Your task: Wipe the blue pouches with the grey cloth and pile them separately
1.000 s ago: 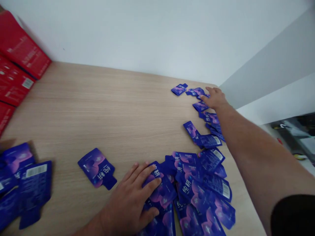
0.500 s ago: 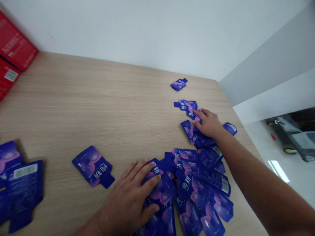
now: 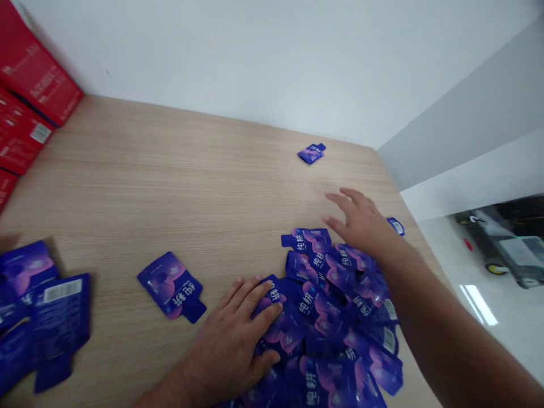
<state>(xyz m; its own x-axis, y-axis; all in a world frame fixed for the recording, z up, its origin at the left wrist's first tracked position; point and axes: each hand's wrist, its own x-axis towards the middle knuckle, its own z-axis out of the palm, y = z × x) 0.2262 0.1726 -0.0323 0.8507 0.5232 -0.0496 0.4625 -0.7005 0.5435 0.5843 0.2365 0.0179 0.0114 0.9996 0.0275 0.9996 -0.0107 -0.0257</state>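
Several blue-purple flat pouches lie heaped in a pile near the wooden table's right front. My left hand rests flat on the pile's left side, fingers spread over a pouch. Just above the far edge of the pile hovers my right hand, fingers stretched out and holding nothing. One pouch lies alone to the left of my left hand. Another single pouch sits far back near the wall. A small pouch peeks out beside my right wrist.
A second heap of blue pouches lies at the left front edge. Red cartons are stacked at the far left against the white wall. The table's right edge drops to a glossy floor.
My right hand has swept the scattered pouches from the far right toward me into the main pile, then lifted off them. My left hand has stayed on the pile.
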